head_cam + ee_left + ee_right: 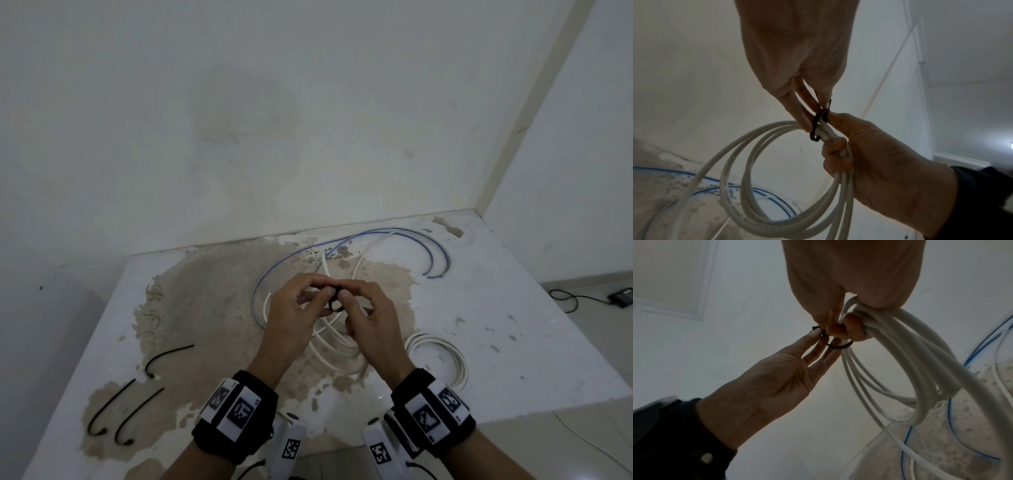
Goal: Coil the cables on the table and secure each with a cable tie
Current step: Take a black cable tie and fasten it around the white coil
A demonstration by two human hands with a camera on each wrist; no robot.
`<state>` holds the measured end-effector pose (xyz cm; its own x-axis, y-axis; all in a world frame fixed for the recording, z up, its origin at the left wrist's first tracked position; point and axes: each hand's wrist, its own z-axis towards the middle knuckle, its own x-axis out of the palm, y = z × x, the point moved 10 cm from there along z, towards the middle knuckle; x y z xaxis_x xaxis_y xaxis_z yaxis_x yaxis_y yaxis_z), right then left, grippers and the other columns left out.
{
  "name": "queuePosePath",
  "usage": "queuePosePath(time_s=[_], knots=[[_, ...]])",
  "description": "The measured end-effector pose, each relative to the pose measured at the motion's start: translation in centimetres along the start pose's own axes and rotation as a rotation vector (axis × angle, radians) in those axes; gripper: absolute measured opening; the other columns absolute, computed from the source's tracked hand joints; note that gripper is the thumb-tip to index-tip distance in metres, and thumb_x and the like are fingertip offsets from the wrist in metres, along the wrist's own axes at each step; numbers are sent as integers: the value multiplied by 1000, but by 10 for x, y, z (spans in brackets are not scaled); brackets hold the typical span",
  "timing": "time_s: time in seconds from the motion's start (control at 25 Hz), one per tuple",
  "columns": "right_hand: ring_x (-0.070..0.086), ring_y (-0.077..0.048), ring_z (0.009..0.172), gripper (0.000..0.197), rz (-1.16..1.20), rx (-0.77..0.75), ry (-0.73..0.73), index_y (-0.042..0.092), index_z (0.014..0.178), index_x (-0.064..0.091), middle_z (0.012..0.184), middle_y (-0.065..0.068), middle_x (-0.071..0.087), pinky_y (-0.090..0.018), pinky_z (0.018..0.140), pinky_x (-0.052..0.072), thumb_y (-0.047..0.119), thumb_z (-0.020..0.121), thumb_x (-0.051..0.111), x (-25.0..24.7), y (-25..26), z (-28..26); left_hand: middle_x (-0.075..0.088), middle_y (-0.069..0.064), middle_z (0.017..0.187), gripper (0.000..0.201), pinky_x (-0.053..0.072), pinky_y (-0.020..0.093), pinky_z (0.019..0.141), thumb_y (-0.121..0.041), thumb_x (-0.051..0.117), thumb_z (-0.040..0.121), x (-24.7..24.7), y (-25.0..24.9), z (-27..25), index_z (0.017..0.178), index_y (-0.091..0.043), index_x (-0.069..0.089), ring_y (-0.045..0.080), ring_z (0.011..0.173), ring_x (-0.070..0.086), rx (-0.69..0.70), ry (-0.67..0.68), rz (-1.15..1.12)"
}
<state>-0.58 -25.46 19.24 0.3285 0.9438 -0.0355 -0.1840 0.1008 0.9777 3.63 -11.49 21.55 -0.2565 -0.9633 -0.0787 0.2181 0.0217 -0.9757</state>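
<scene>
I hold a coil of white cable [329, 349] [840, 186] [900, 331] above the middle of the stained table [513, 325]. A black cable tie [335, 304] [816, 128] [838, 346] loops round the coil's gathered strands. My right hand [346, 296] [838, 146] [840, 329] grips the bundle with curled fingers just beside the tie. My left hand [322, 291] [813, 116] [824, 340] pinches the tie at its top with thumb and fingertips. Both hands meet at the tie, fingertips touching.
A second white coil [442, 356] lies on the table to the right. A loose white-and-blue cable [376, 234] and a loose white cable [325, 263] sprawl behind my hands. Three black ties [168, 356] [109, 411] [137, 418] lie at the left. Walls close off the back and right.
</scene>
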Motion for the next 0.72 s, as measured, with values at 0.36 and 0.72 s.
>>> queuePosePath(time_s=[0.36,0.72], knots=[[37,-24,51,18,140,224,192,20,100,70,83,-15,64,-24,44,30,22,103,52,4,-20,-2,50,-10,102,15,59,26,72,-14,63,93,-11,-23,5,92,-29,67,7,102,60,144,-71,155],[33,-12,42,22,250,381,290,8,110,69,76,-11,61,-20,42,27,16,103,50,4,-28,11,54,-11,116,34,37,33,103,-40,41,99,13,8,1,129,-29,52,11,115,49,307,353,863]])
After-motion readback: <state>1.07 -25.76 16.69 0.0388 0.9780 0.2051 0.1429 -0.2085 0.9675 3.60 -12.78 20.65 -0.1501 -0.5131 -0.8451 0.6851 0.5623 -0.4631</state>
